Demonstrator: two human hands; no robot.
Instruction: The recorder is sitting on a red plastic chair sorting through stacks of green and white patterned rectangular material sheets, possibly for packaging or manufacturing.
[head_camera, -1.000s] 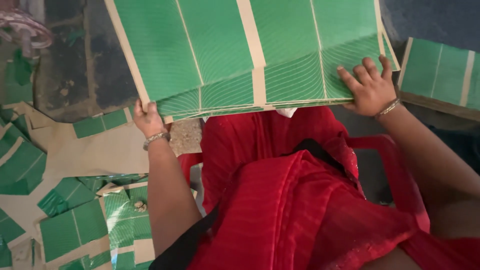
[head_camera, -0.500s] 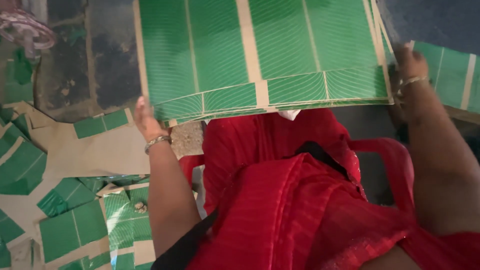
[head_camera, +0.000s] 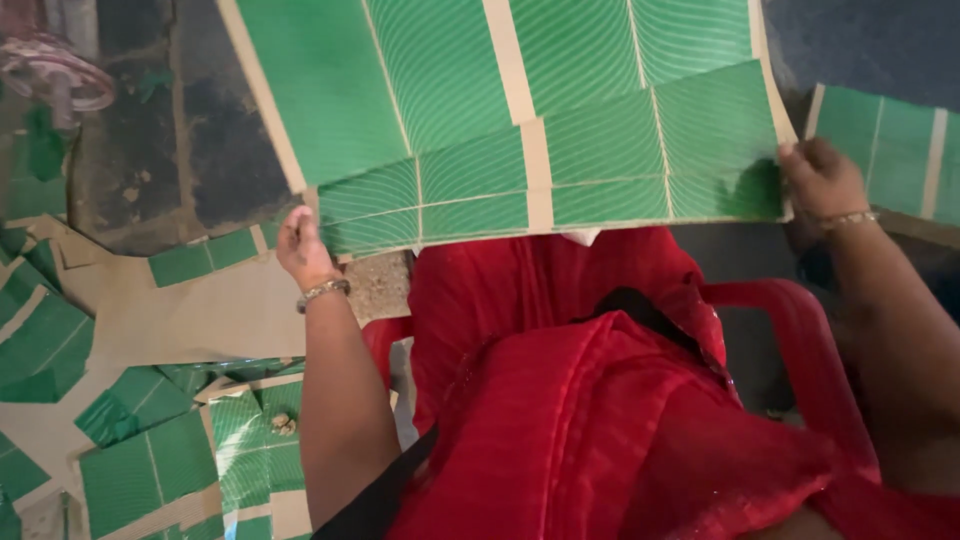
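Observation:
A large sheet of green striped cardboard panels with tan borders (head_camera: 520, 110) stretches across the top, over my red-clothed lap (head_camera: 600, 400). My left hand (head_camera: 303, 245) grips its lower left corner. My right hand (head_camera: 822, 178) pinches its lower right edge. A bracelet sits on each wrist. The bottom strip of the sheet looks folded up along a crease.
Green and tan cardboard offcuts (head_camera: 130, 440) lie scattered on the floor at the left. More green panels (head_camera: 890, 150) rest at the right. A red plastic chair arm (head_camera: 800, 350) curves beside my right arm. Dark stone floor (head_camera: 170, 130) lies beyond.
My right hand moved from on top of the sheet's right corner to its right edge. My left hand shifted right along the bottom edge. The sheet slid slightly left.

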